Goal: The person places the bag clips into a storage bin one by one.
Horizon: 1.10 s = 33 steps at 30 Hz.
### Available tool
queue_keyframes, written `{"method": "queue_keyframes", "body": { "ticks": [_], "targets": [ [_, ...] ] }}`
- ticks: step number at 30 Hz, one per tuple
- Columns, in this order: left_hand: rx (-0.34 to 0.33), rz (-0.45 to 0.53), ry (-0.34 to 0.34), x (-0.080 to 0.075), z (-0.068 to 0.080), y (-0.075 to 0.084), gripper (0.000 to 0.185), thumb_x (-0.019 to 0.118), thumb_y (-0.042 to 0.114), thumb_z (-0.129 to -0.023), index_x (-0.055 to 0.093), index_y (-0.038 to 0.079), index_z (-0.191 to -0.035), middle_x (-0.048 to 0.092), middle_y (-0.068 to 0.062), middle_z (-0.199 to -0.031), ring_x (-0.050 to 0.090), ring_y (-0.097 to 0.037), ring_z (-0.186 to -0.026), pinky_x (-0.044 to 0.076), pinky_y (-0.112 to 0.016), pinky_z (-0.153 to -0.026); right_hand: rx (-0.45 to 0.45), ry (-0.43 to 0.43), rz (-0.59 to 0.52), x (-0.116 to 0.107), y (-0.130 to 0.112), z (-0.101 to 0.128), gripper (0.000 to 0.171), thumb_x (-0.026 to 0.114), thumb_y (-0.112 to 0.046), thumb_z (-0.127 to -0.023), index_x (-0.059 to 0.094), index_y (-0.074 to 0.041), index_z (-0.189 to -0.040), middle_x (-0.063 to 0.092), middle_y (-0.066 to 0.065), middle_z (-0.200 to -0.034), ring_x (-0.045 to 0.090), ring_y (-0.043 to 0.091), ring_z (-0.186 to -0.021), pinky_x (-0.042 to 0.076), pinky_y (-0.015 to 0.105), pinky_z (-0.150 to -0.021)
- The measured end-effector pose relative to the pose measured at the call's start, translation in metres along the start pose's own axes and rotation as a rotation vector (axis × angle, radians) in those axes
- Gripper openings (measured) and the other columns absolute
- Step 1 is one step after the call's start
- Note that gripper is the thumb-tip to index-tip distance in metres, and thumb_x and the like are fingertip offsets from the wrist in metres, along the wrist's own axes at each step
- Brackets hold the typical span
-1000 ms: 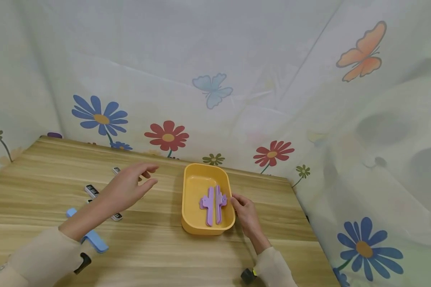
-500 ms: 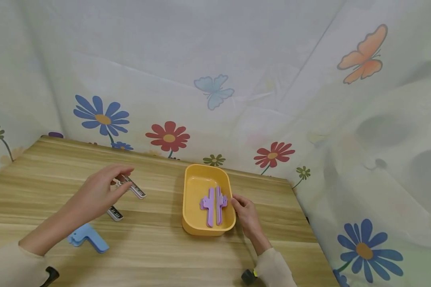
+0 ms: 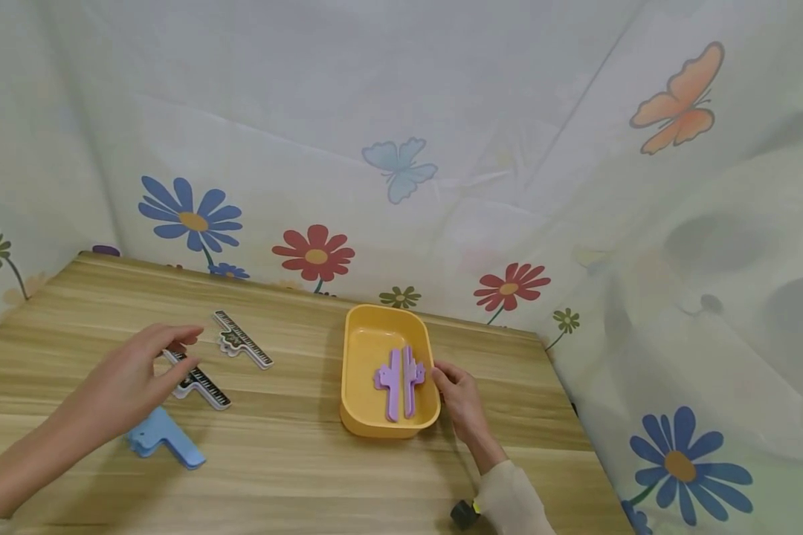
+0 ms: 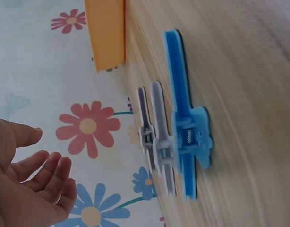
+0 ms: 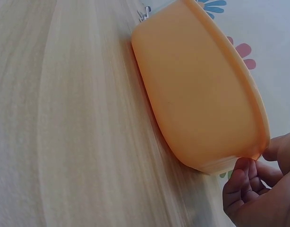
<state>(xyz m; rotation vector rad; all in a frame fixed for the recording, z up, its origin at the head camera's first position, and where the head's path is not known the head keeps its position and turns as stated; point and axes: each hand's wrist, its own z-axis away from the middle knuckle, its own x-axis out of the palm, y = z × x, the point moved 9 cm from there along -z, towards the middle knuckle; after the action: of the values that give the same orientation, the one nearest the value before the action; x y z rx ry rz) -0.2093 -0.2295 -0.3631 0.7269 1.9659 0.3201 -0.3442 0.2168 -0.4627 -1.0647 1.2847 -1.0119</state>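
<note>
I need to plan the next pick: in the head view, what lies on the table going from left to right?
Left hand → blue clip → piano-key clip nearest that hand → second piano-key clip → yellow tray holding two purple cactus clips → right hand at the tray's right rim.

Left hand (image 3: 130, 371) outstretched, fingers relaxed, right hand (image 3: 460, 397) fingers curled

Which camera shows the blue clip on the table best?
The left wrist view: the blue clip fills the frame, its spring visible. The head view shows it small, near the left hand. The right wrist view misses it.
</note>
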Motion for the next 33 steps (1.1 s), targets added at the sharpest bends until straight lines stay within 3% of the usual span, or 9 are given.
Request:
{"method": "queue_keyframes", "body": {
  "ticks": [4, 8, 12, 19, 26, 33],
  "targets": [
    [-0.024, -0.007, 0.002, -0.004, 0.009, -0.01, 0.043, 0.075, 0.009, -0.094, 0.061, -0.003, -0.133, 0.066, -0.018, -0.117, 0.065, -0.03, -0.092, 0.05, -0.029, -0.063, 0.01, -0.004, 0.002, 0.0, 0.002, 0.0, 0.036, 0.056, -0.011, -0.107, 0.06, 0.011, -0.135, 0.066, 0.025, -0.125, 0.066, 0.021, -0.102, 0.057, 0.026, -0.08],
    [-0.037, -0.041, -0.001, -0.004, 0.017, -0.019, 0.042, 0.077, 0.009, -0.093, 0.063, -0.004, -0.13, 0.067, -0.021, -0.116, 0.064, -0.036, -0.101, 0.051, -0.044, -0.075, 0.015, -0.025, -0.011, 0.0, 0.0, 0.001, 0.036, 0.055, -0.009, -0.107, 0.059, 0.013, -0.135, 0.066, 0.028, -0.125, 0.067, 0.024, -0.103, 0.058, 0.029, -0.082],
    [-0.07, -0.055, 0.005, -0.004, 0.027, -0.029, 0.042, 0.078, 0.008, -0.091, 0.063, -0.006, -0.128, 0.066, -0.024, -0.117, 0.063, -0.039, -0.099, 0.05, -0.053, -0.076, 0.015, -0.044, -0.006, 0.002, -0.012, 0.008, 0.036, 0.055, -0.006, -0.107, 0.058, 0.016, -0.135, 0.064, 0.031, -0.126, 0.067, 0.03, -0.105, 0.058, 0.035, -0.086],
    [-0.128, -0.077, -0.014, -0.005, 0.042, -0.045, 0.04, 0.08, 0.013, -0.091, 0.066, -0.006, -0.123, 0.066, -0.025, -0.113, 0.063, -0.04, -0.095, 0.051, -0.043, -0.067, 0.002, -0.032, -0.011, 0.001, -0.004, 0.001, 0.037, 0.055, -0.01, -0.107, 0.059, 0.013, -0.136, 0.064, 0.029, -0.128, 0.066, 0.026, -0.108, 0.057, 0.029, -0.085],
    [-0.192, -0.073, -0.072, 0.003, 0.058, -0.061, 0.043, 0.078, 0.019, -0.093, 0.064, -0.007, -0.124, 0.066, -0.027, -0.113, 0.063, -0.041, -0.095, 0.052, -0.053, -0.068, -0.005, -0.02, 0.002, 0.001, 0.0, -0.001, 0.037, 0.056, -0.013, -0.107, 0.061, 0.01, -0.135, 0.066, 0.026, -0.127, 0.066, 0.023, -0.106, 0.057, 0.028, -0.084],
    [-0.209, -0.076, -0.123, 0.01, 0.068, -0.069, 0.046, 0.079, 0.021, -0.093, 0.064, -0.009, -0.125, 0.065, -0.028, -0.116, 0.064, -0.038, -0.094, 0.054, -0.051, -0.071, -0.001, -0.019, -0.008, 0.0, 0.002, -0.001, 0.036, 0.057, -0.012, -0.107, 0.06, 0.01, -0.136, 0.065, 0.026, -0.129, 0.065, 0.025, -0.109, 0.057, 0.029, -0.087]
  ]
}}
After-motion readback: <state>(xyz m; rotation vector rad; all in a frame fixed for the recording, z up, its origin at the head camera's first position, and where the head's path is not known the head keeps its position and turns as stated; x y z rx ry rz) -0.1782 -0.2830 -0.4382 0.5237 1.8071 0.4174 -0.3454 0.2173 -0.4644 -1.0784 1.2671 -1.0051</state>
